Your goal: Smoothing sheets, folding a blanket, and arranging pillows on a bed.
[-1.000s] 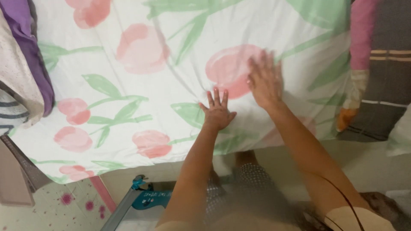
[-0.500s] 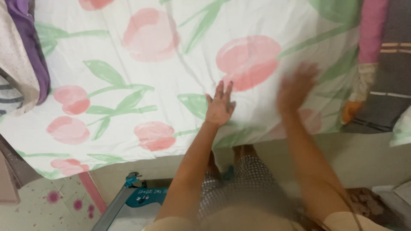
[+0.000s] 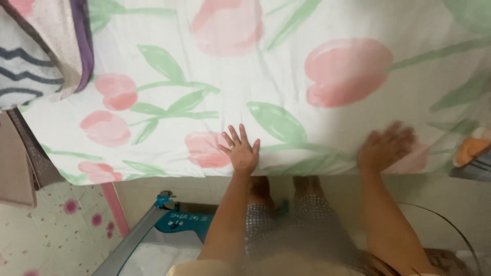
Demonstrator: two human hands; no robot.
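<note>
both hands, left hand (image 3: pixel 240 152) and right hand (image 3: pixel 384 148), lie fingers-spread on the floral sheet (image 3: pixel 255 76).

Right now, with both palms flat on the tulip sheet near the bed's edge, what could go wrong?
The left hand and right hand press the sheet close to its hanging edge, so a stroke toward the body could drag it off. The folded pile lies on the sheet's far-left corner and may bunch it if the sheet shifts.
</note>
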